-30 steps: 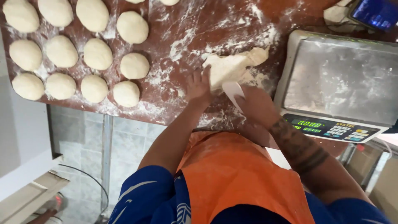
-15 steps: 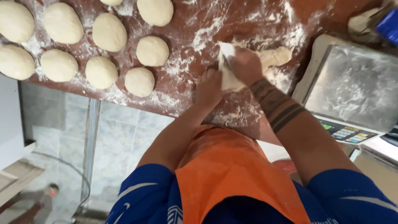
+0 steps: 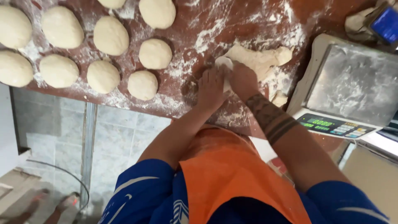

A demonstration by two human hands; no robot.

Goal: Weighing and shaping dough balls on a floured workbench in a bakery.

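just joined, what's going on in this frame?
A person in an orange apron works at a reddish floured table. Both hands meet at the near end of a pale irregular slab of dough: the left hand lies flat beside it, the right hand presses a small white scraper into it. Round dough balls sit in rows to the left; a flour-dusted steel-topped digital scale stands at right.
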